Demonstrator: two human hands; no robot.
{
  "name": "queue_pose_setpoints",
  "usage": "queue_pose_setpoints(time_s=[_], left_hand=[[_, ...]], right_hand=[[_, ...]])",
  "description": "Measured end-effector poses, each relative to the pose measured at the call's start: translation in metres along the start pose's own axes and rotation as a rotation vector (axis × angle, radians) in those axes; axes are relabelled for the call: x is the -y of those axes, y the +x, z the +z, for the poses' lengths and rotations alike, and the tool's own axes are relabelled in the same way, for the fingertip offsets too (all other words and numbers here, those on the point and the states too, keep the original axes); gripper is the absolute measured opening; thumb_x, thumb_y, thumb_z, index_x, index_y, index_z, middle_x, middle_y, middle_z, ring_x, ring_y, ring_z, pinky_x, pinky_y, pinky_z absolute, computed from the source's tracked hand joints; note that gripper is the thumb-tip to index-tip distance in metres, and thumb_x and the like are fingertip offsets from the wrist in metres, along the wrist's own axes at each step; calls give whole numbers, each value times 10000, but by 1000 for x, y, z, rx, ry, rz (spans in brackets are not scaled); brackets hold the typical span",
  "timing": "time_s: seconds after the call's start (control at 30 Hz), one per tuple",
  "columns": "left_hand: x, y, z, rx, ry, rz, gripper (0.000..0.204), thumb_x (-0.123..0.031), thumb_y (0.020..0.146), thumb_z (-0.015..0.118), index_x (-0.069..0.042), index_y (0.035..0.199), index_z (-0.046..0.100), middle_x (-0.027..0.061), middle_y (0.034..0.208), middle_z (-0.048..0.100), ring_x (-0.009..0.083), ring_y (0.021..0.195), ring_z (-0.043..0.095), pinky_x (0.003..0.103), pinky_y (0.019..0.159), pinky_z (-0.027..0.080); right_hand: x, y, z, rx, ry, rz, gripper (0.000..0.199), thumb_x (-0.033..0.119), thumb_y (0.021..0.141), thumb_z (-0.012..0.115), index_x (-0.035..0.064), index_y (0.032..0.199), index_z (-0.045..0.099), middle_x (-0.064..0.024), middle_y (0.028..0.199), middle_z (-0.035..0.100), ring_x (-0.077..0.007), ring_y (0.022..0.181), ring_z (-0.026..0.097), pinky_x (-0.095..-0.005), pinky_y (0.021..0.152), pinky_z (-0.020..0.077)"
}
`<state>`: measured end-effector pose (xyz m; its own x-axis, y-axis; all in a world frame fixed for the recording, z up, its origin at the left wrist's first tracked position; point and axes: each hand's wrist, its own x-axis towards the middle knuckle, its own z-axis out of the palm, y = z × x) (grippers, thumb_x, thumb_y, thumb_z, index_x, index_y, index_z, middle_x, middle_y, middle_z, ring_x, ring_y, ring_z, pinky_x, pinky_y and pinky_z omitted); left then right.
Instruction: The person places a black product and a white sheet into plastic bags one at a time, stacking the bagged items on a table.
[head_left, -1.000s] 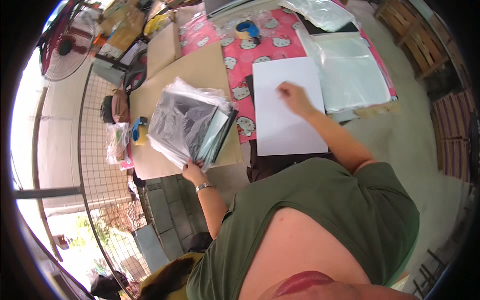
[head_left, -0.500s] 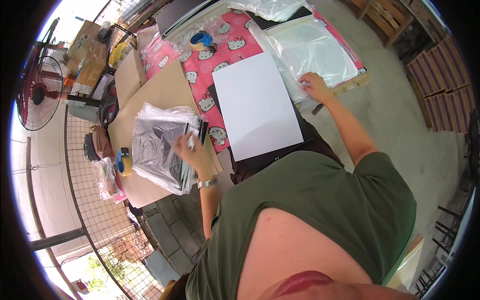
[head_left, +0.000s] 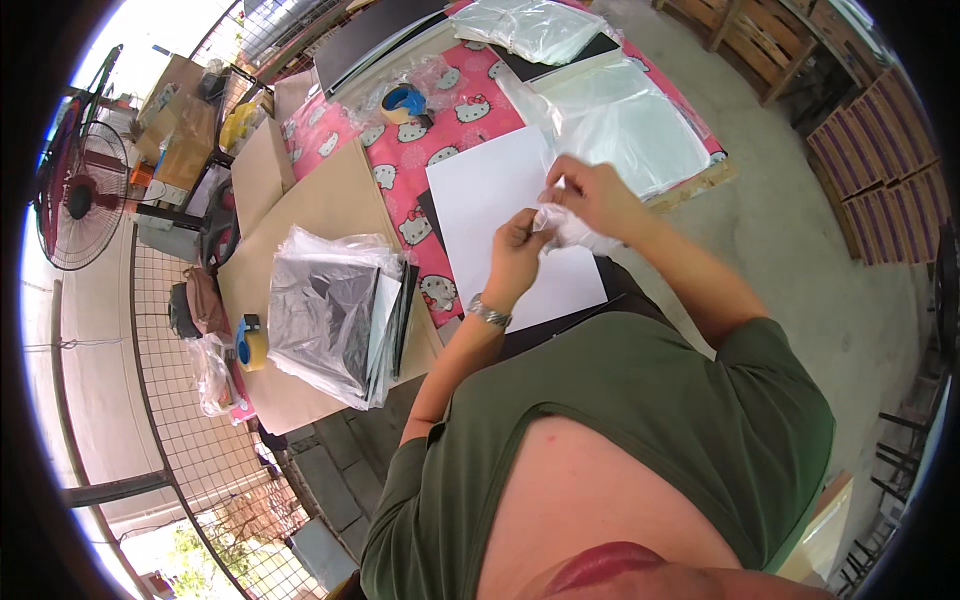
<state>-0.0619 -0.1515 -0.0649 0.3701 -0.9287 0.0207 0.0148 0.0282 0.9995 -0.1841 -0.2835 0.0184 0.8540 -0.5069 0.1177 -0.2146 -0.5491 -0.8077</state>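
Observation:
Both my hands are together over a white sheet (head_left: 475,220), which lies on a dark board in front of me. A bunched clear plastic bag (head_left: 580,234) hangs between them. My left hand (head_left: 519,245), with a metal watch on its wrist, pinches one edge of the bag. My right hand (head_left: 592,195) has its fingers curled at the bag's upper side. To the right lies a pile of flat clear plastic bags (head_left: 640,125). On the left, a stack of plastic-wrapped dark panels (head_left: 325,310) rests on brown cardboard (head_left: 345,200).
Blue-cored tape (head_left: 404,104) sits on the pink patterned tablecloth (head_left: 470,112), and another tape roll (head_left: 250,342) stands on the cardboard's left edge. More wrapped plastic (head_left: 535,28) lies at the far end. A fan (head_left: 80,198) stands at left; stacked boxes (head_left: 875,165) are at right.
My left hand has moved right from the wrapped stack. My right hand has come inward from the bag pile, and a plastic bag is now between both hands above the white sheet.

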Motion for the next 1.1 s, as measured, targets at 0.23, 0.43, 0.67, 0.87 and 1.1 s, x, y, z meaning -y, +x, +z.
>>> queue_pose_setpoints(time_s=[0.23, 0.43, 0.67, 0.87, 1.1], left_hand=[[-54, -23, -25, -151, -547, 6, 70, 41, 795, 532, -27, 780, 524, 30, 832, 607, 82, 730, 540, 228, 672, 424], [-42, -38, -43, -226, -461, 114, 120, -21, 826, 596, -47, 766, 495, 6, 822, 548, 86, 699, 525, 223, 654, 433], [-31, -57, -65, -283, -671, -160, 188, -189, 899, 529, -34, 999, 559, 19, 869, 590, 91, 790, 556, 244, 709, 452], [-40, -81, -99, -273, -673, -450, 326, -318, 929, 448, -42, 1070, 550, 76, 916, 592, 142, 805, 582, 289, 689, 484], [-79, -79, -118, -166, -777, -173, 531, -404, 901, 459, 38, 1194, 486, 159, 1106, 578, 202, 955, 582, 336, 864, 463]], right_hand=[[1, 6, 1, 271, 536, 57, 143, 121, 799, 663, 14, 833, 576, 7, 708, 557, -60, 621, 483, -209, 586, 402], [-1, 28, 40, -24, 415, -16, 145, 140, 849, 603, 20, 770, 579, 14, 684, 556, -43, 581, 466, -206, 528, 384], [18, 10, 58, 569, 922, 390, 168, 158, 823, 633, 11, 903, 626, -23, 741, 606, -76, 720, 548, -227, 670, 437], [-18, 2, 16, 575, 1395, -207, 160, 155, 802, 633, 10, 866, 650, -98, 955, 626, -191, 884, 577, -367, 840, 442], [-26, 22, -1, 735, 742, 136, 111, 121, 841, 596, 27, 894, 618, -49, 857, 637, -125, 839, 596, -287, 790, 471]])
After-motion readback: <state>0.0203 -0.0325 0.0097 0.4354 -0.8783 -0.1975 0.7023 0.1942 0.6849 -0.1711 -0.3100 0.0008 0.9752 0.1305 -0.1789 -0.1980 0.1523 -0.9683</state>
